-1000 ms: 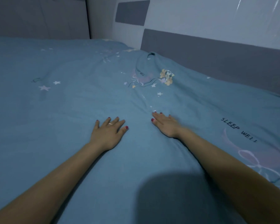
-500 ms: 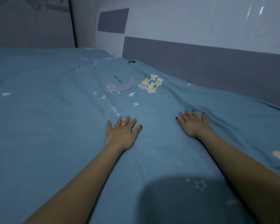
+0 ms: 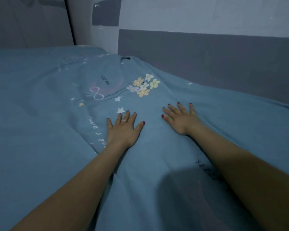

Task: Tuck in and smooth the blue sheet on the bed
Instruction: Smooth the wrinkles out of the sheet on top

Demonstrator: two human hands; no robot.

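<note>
blue sheet lies spread over the whole bed surface, running up to the grey headboard side on the right. print visible: pastel flower cluster, pale bow on a pink crescent, small white stars, script lettering. shallow creases fan through the middle of the fabric; the left portion looks flatter, the edge along the headboard slightly raised.

Both hands lie flat, palms down, on the blue sheet. The left hand wears a ring; the right hand spreads its fingers near the grey headboard.
</note>
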